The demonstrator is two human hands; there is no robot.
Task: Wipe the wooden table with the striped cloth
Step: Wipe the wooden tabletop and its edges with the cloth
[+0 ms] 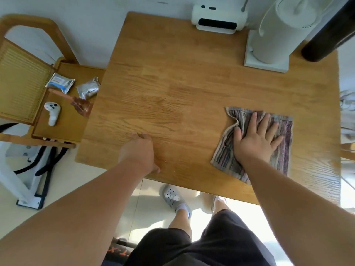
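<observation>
The wooden table (182,77) fills the middle of the head view. A striped grey, purple and brown cloth (282,146) lies flat on its right front part. My right hand (257,139) presses down on the cloth with fingers spread, palm flat. My left hand (140,150) rests on the bare wood near the front edge, fingers curled under, holding nothing I can see. A darker damp-looking patch shows on the wood between the middle and my left hand.
A white appliance (217,20) and a white cylindrical device on a square base (269,47) stand at the table's back. A dark cylinder (326,39) is at the back right. A wooden chair (63,120) on the left holds foil packets (88,89) and a white controller (52,112).
</observation>
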